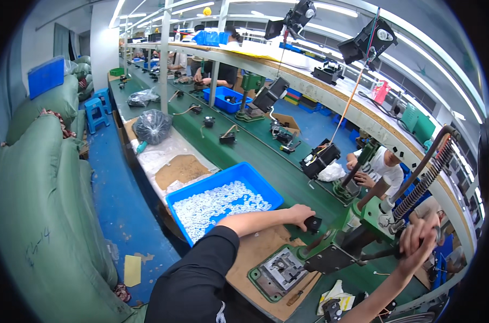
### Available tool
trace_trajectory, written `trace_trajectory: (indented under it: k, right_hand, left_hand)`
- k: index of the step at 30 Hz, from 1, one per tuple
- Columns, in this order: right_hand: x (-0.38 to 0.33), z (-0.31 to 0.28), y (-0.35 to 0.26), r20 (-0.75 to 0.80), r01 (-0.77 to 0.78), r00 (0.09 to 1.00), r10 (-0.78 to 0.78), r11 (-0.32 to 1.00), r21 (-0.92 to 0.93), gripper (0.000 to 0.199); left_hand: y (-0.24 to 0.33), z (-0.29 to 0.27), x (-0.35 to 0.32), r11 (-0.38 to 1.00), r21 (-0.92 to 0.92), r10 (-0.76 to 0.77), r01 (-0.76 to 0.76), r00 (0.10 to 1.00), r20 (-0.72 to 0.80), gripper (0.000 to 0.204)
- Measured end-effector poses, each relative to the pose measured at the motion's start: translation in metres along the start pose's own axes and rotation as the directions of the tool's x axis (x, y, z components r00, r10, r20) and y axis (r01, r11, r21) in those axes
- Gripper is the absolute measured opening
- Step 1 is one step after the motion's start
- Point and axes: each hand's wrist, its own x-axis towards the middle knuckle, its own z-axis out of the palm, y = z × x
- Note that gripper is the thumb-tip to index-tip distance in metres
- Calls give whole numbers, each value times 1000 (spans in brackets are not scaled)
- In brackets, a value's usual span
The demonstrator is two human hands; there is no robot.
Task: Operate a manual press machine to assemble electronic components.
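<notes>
My left hand (298, 216) reaches across the bench, its fingers closed on a small black part (313, 224) beside the press. At the right, my right hand (418, 239) is wrapped round the dark lever (382, 253) of a green arbor press (333, 250). Below the press head, a metal fixture (281, 271) sits on the green base plate. Left of my left hand stands a blue bin (261, 184) holding many small white plastic pieces (217, 207).
A screwdriver (295, 297) lies beside the press base. Behind runs a green conveyor (201, 145) carrying black assemblies. A coworker (387, 167) works across it. Black units hang from the overhead shelf (309, 75). Green sacks (45, 215) line the left side. A plastic bag (152, 127) sits beyond the bin.
</notes>
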Motion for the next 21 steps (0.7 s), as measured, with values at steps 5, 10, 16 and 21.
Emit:
trace_trajectory:
  k: [5,10,16,21]
  right_hand:
    - [-5,4,-8,-27,50,998,-51,999,-22,44]
    - [-6,3,-4,-37,44,998,-45,998,-39,43]
    - [-8,2,-2,-87,57,994,-62,996,-62,40]
    - [-7,10,-2,-95,55,993,-65,993,-102,39]
  left_hand:
    - [32,-72,-86,998,-60,17,-24,994,-112,69]
    - [85,-107,-164,962,-225,122,-152,982,-143,67]
    - [133,-61,-183,954,-238,180,-181,983,-25,76]
    - [146,-38,-171,961,-260,100,-96,995,3,77]
